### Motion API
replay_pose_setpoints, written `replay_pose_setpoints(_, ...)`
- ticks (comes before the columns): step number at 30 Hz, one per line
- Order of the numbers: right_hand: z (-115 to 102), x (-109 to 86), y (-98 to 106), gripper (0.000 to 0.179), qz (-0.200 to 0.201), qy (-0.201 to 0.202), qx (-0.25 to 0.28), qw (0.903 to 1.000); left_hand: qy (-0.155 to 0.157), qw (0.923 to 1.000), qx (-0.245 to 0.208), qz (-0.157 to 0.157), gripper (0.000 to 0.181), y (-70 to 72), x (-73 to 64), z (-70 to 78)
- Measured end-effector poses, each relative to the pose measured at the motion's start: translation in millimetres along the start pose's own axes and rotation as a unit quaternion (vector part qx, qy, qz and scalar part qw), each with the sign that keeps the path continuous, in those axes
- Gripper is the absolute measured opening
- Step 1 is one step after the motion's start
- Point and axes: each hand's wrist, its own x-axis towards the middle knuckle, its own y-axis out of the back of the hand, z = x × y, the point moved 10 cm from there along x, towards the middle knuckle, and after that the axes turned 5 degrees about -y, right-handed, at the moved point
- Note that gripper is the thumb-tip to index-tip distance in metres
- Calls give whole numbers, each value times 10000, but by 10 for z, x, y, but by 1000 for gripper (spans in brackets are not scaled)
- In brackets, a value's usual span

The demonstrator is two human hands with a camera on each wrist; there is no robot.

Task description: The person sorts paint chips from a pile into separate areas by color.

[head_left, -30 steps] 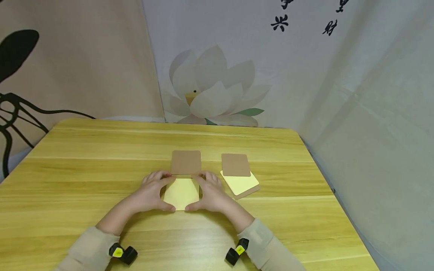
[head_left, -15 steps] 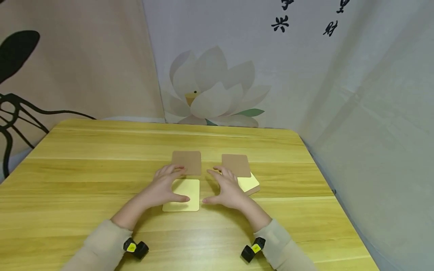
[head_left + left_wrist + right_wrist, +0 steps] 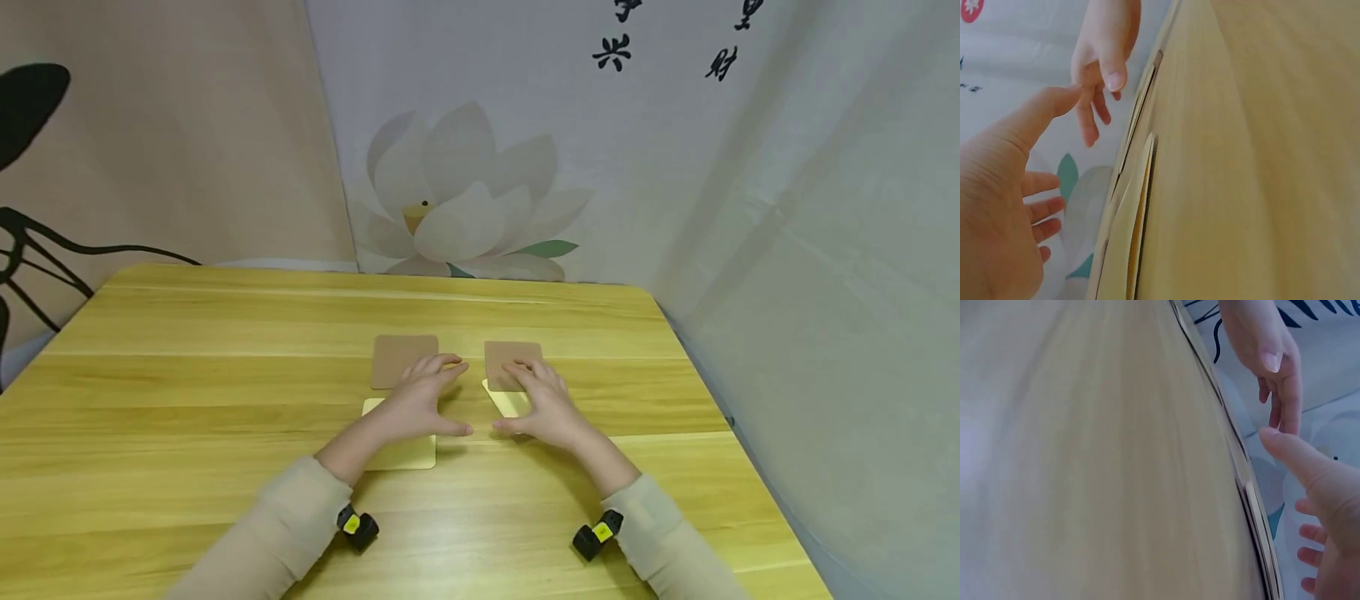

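Observation:
My left hand (image 3: 416, 408) hovers with spread, relaxed fingers, holding nothing. It overlaps a pale yellow square card (image 3: 408, 457) with rounded corners and hides part of it. Behind that card lies a brown square card (image 3: 393, 362), its near right corner close to my left fingers. My right hand (image 3: 547, 408), thumb and fingers apart, is over the right-hand group. There a second brown card (image 3: 498, 354) overlaps a slanted yellow card (image 3: 507, 406), much of which the hand hides. In the left wrist view both hands face each other above the thin layered edges of cards (image 3: 1138, 219).
The wooden table (image 3: 225, 400) spreads wide around the cards. Behind it hangs a curtain (image 3: 637, 167) with a lotus print and black characters. A black camera sits on each wrist: left camera (image 3: 360, 529), right camera (image 3: 596, 537).
Both hands have let go of the front-left yellow card's sides and moved right. The left hand now crosses over that card; the right hand has come over the right-hand cards.

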Motion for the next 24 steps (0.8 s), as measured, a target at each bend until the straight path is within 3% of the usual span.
replay_pose_setpoints(8, 128, 60, 146, 92, 26, 333, -49, 9994, 127, 9997, 216, -47, 93, -64, 260, 33)
replay_pose_setpoints(16, 328, 167, 212, 91, -111, 247, -438, 9987, 321, 9987, 380, -59, 93, -137, 524, -25)
replay_pose_setpoints(24, 490, 279, 239, 88, -234, 276, -567, 9977, 517, 9972, 501, -211, 91, -268, 690, -83)
